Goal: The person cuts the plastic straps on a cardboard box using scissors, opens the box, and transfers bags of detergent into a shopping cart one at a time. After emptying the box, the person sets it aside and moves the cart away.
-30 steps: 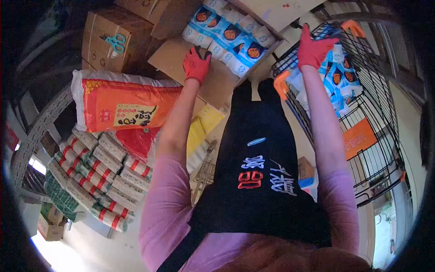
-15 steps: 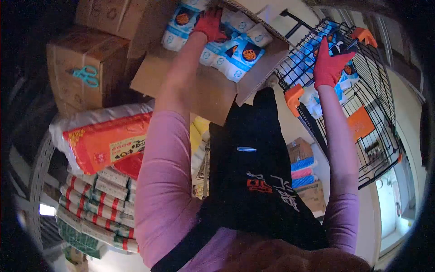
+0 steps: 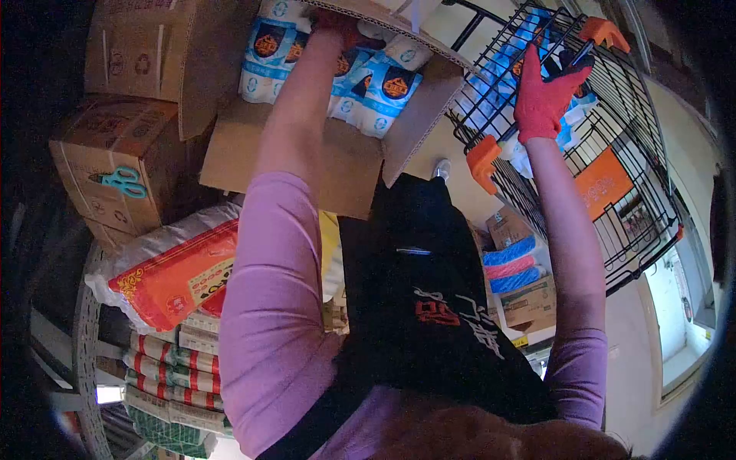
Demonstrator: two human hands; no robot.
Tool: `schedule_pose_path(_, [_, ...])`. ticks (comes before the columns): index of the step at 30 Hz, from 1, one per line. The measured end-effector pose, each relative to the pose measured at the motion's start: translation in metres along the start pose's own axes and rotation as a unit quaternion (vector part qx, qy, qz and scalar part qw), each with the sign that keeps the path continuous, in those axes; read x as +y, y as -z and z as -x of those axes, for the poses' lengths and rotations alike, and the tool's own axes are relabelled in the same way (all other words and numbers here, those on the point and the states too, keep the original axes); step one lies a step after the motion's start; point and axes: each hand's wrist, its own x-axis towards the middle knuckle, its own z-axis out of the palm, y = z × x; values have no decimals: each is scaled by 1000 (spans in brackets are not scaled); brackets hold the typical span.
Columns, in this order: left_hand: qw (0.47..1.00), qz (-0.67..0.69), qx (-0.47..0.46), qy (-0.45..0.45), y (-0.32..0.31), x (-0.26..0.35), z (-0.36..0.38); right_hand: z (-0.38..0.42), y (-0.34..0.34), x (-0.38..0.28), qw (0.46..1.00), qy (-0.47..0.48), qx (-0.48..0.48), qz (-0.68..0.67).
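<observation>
My left hand (image 3: pixel 341 31), in a red glove, reaches into an open cardboard box (image 3: pixel 295 149) of blue-and-white packets (image 3: pixel 383 96). It lies over the packets at the far side of the box; its fingers are in shadow and partly hidden. My right hand (image 3: pixel 548 96), also red-gloved, straddles the near rim of a black wire shopping cart (image 3: pixel 640 169), between two orange corner pieces. Its thumb points up on one side of the rim, the other fingers on the other side. Similar blue-and-white packets (image 3: pixel 498 92) lie inside the cart.
Closed cartons (image 3: pixel 115 195) stand at the left, with teal-handled scissors (image 3: pixel 126 182) on one. Below them lies a red-and-clear plastic package (image 3: pixel 172 272) above stacked red-banded packs (image 3: pixel 180 368). Blue and pink bundles (image 3: pixel 510 266) and more boxes sit behind my apron (image 3: pixel 429 291).
The whole view has shifted, so the box and cart appear higher and further left. My left hand has gone deeper toward the box's far side; my right hand stays at the cart rim.
</observation>
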Motion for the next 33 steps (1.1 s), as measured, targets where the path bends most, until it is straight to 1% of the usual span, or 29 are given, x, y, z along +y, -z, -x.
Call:
schedule_pose_path(3, [1000,3,6,-12,-10,10,8,0,-3,3,1000,0,7,-6])
schedule_pose_path(5, [999,25,20,6,-6,21,30,0,1,2,1000,8,-1,-1])
schedule_pose_path(8, [991,69,78,81,30,32,92,-3,-3,13,1000,16,-5,17])
schedule_pose_path(9, [985,84,122,89,42,26,121,-3,-6,15,1000,18,-6,25])
schedule_pose_path(11, [965,115,212,101,64,13,177,1,-2,2,1000,-9,-16,-1])
schedule_pose_path(13, [936,121,278,178,77,-15,237,0,1,-2,1000,-20,-22,0])
schedule_pose_path(14, [921,91,307,219,88,-34,263,-3,-3,6,1000,0,-11,3])
schedule_pose_path(15, [903,61,336,260,98,-55,288,-3,-3,4,1000,-8,-15,3])
schedule_pose_path(17, [872,23,351,341,117,-100,328,-3,1,-3,999,-20,-23,8])
schedule_pose_path(18, [854,26,364,370,123,-120,342,-4,0,0,1000,-6,-22,-9])
schedule_pose_path(20, [815,41,392,424,127,-161,356,-4,-2,0,1000,-10,-19,14])
schedule_pose_path(21, [833,13,322,450,125,-174,362,-3,-2,1,999,-13,-16,30])
schedule_pose_path(22, [845,-11,250,473,121,-186,365,-3,-3,1,999,17,16,38])
schedule_pose_path(23, [853,-34,177,490,115,-203,366,-4,-2,-1,999,-4,2,52])
schedule_pose_path(24, [864,25,197,463,89,-225,371,-3,1,-6,997,-28,-12,66])
schedule_pose_path(25, [870,14,208,446,91,-227,367,-2,3,-11,995,-51,-27,83])
schedule_pose_path(26, [877,4,215,430,94,-230,365,-1,5,-14,994,-45,-19,97])
schedule_pose_path(28, [881,-3,223,417,81,-238,369,-7,-11,25,991,22,28,127])
schedule_pose_path(29, [880,2,264,395,77,-240,369,-16,-17,34,987,61,54,138])
schedule_pose_path(30, [876,7,302,376,75,-241,370,-10,-12,23,974,131,72,169])
schedule_pose_path(31, [871,12,338,356,74,-240,371,4,0,9,956,207,45,201])
schedule_pose_path(33, [866,3,332,374,78,-236,370,39,19,-27,902,350,-7,252])
